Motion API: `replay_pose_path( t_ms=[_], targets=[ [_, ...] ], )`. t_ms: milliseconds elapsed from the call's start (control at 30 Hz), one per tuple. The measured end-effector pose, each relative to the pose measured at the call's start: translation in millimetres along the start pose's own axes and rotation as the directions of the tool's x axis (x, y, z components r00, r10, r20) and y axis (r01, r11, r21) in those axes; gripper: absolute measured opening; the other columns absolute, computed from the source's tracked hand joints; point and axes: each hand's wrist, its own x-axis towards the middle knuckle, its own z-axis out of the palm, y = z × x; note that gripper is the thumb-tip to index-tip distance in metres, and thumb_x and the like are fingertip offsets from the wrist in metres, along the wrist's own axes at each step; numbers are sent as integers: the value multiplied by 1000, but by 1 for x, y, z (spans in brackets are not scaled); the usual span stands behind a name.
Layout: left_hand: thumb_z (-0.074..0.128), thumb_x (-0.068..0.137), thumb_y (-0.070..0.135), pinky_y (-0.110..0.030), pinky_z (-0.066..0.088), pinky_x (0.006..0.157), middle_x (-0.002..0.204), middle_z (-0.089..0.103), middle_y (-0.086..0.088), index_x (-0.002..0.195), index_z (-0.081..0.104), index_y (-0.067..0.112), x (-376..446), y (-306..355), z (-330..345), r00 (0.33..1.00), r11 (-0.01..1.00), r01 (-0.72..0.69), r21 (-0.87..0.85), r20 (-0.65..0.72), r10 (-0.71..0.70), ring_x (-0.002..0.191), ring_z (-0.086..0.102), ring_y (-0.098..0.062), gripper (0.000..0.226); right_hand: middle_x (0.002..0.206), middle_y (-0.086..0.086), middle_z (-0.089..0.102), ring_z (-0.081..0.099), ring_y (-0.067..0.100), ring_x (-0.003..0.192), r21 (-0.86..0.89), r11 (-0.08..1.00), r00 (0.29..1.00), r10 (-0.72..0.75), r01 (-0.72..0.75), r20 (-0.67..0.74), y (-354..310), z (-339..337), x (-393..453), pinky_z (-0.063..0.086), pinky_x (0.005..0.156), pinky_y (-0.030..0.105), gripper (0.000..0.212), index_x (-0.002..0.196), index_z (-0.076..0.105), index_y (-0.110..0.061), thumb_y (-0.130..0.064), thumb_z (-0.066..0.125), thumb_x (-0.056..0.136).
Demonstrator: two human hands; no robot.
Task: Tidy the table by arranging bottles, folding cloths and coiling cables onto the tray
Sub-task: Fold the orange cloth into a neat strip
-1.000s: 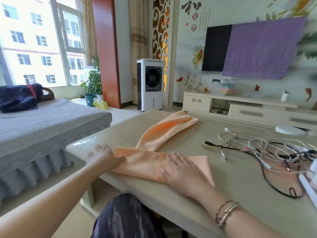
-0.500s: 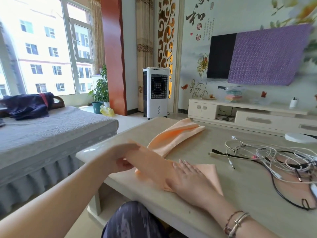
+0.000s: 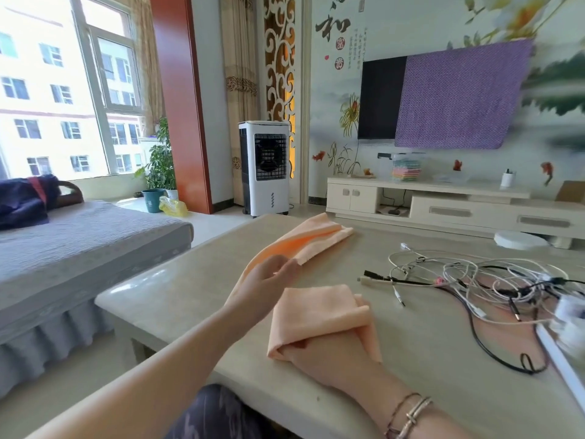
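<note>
Beige table (image 3: 177, 299): peach cloth (image 3: 319, 315) at 6 o'clock, draped over right hand (image 3: 329, 353), grip hidden. Left hand (image 3: 266, 286) at 9 o'clock, fingers relaxed. Cables (image 3: 474, 277) at 3 o'clock. Align edges, press crease flat.

The beige table (image 3: 196, 299) carries a peach cloth (image 3: 316, 312), tangled cables (image 3: 474, 280) and a white tray (image 3: 560, 365).

The peach cloth (image 3: 319, 315) hides the right hand's fingers; the tray (image 3: 560, 362) is cut off at the right edge.
</note>
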Motion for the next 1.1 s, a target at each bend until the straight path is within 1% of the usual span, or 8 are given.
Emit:
replay_pose_path(
  t_ms=[133, 333, 567, 633, 700, 800, 933, 1100],
  targets=[
    [31, 95, 59, -33, 39, 101, 114, 58, 20, 112, 59, 44, 1, -36, -1, 997, 959, 33, 282, 61, -52, 110, 53, -9, 36, 150, -7, 25, 21, 20, 139, 109, 994, 1000, -8, 11, -21, 0, -6, 0, 12, 111, 34, 61, 144, 22, -37, -61, 38, 90],
    [26, 101, 48, -15, 6, 113, 156, 21, 14, 152, 23, 27, -9, -47, 13, 983, 933, -68, 354, 182, 2, 143, 17, -2, 55, 160, -5, 9, 9, 23, 146, -5, 1000, 996, -5, 6, 93, 4, 1, 13, 2, 119, 43, 67, 150, 8, -39, -63, 28, 91],
    [24, 104, 40, -12, -4, 111, 159, 5, 11, 153, 14, 23, -9, -35, 15, 954, 870, -198, 452, 293, 65, 145, 2, 0, 53, 130, 5, 55, 43, 27, 122, 138, 981, 975, 156, -135, -156, 47, -19, 0, 35, 100, 31, 44, 126, 53, -16, -27, 38, 87],
    [22, 104, 41, -15, -4, 112, 160, 4, 10, 153, 16, 27, -7, -32, 16, 942, 854, -222, 471, 331, 62, 146, -1, -2, 51, 101, 2, 68, 57, 22, 99, 469, 860, 928, 321, -203, -187, 63, -25, -9, 43, 80, 28, 23, 101, 64, -12, -15, 43, 90],
    [20, 102, 47, -25, -4, 118, 160, 4, 9, 151, 18, 35, -7, -29, 20, 924, 808, -277, 519, 375, 76, 147, -3, -7, 50, 73, 3, 69, 61, 16, 63, 801, 537, 882, 471, -263, -26, 73, -34, -15, 43, 55, 19, 28, 86, 65, -10, -17, 40, 97],
    [16, 100, 54, -34, -3, 120, 160, 3, 13, 149, 16, 44, -11, -23, 26, 885, 718, -362, 595, 460, 66, 147, -6, -10, 50, 67, 11, 59, 50, 16, 46, 862, 339, 849, 499, -376, 174, 86, -38, -17, 31, 32, 12, 42, 86, 63, -7, -34, 36, 102],
    [9, 94, 64, -39, -7, 119, 159, -4, 16, 147, 5, 53, -19, -18, 33, 838, 630, -467, 621, 538, 91, 146, -13, -8, 54, 70, 9, 47, 44, 18, 63, 782, 464, 867, 461, -416, 188, 83, -18, -18, 31, 59, 23, 13, 78, 56, -14, -27, 53, 76],
    [6, 94, 63, -48, -7, 118, 158, -7, 21, 142, 0, 61, -28, -19, 33, 736, 530, -628, 570, 656, 165, 145, -16, -9, 48, 91, 4, 61, 56, 15, 83, 800, 450, 868, 466, -398, 170, 87, -12, -17, 40, 65, 22, 25, 102, 65, -12, -4, 59, 79]
  ],
)
